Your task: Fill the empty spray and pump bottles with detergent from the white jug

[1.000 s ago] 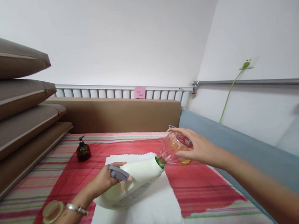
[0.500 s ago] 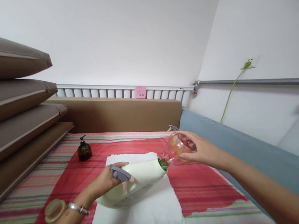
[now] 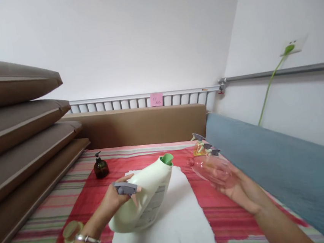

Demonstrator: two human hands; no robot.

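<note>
A spill looks like the likeliest trouble from here: the large pale-green plastic jug [image 3: 150, 193] leans with its bright-green spout [image 3: 168, 159] uncapped, so tipping it further could let any contents run onto the white pinked-edge cloth [image 3: 178, 230] beneath or the red sheet [image 3: 83, 194] around it. The left hand [image 3: 112, 200] grips the jug near its handle and has the grey spray-trigger head [image 3: 125, 188] with its pink lever tucked against the same grasp; that shared hold could loosen one or the other. The right hand [image 3: 233, 187] is wrapped around the clear pinkish plastic bottle [image 3: 201, 167], fingers showing through its wall; squeezing thin plastic too hard could push liquid out of the neck, though blur hides how much, if any, is inside. The jug sits over the white cloth, its long axis running slantwise, base low at the left and spout aimed up and right. The clear bottle is just right of it, apart from the spout, lying nearly level, its narrow neck pointing left and slightly up, its base toward the right palm. Behind it, an amber spray bottle [image 3: 198, 149] stands close enough to be knocked by a careless swing.
</note>
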